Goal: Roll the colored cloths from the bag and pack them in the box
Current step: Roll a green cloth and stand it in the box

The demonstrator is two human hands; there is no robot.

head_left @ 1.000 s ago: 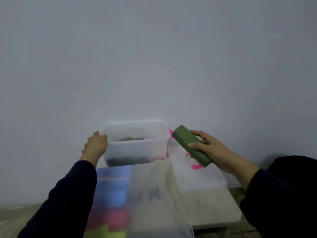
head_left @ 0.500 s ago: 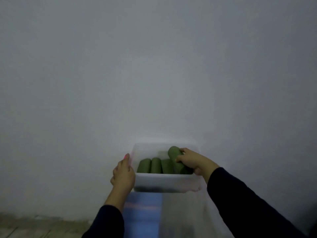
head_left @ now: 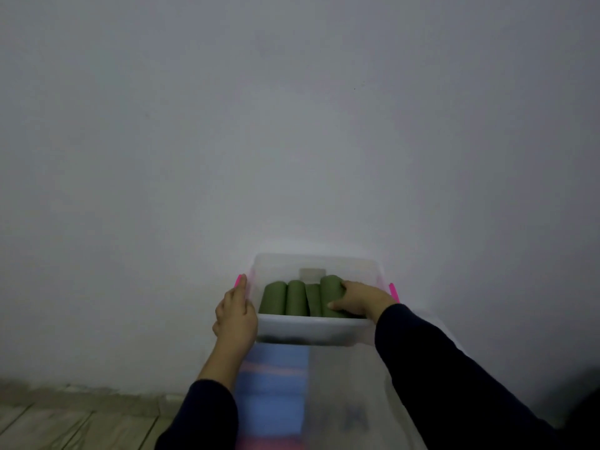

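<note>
L hand (head_left: 236,315): fingers wrapped on box's left end wall, just below the pink latch (head_left: 240,281); steadying grip, thumb side toward the rolls.

Box (head_left: 311,329): translucent plastic tub, stiff walls, looks light; best held by end walls/rim as L hand does. Sits between both hands.

Rolled cloths, green, approx. 4, inside box, side by side:
- rolls 1–2 (head_left: 274,298), just right of L hand, lying free.
- roll 3 (head_left: 313,298), partly under roll 4.
- roll 4 (head_left: 331,292), riding higher than the rest, under R hand.
Soft, light, squashable; likely to unroll if let go loose, so press around mid-body, not ends.

R hand (head_left: 355,300): closed over roll 4, fingers curled on its top, pressing it into the row.

Bag w/ blue & red cloths (head_left: 272,384): below both wrists, blurred.
</note>
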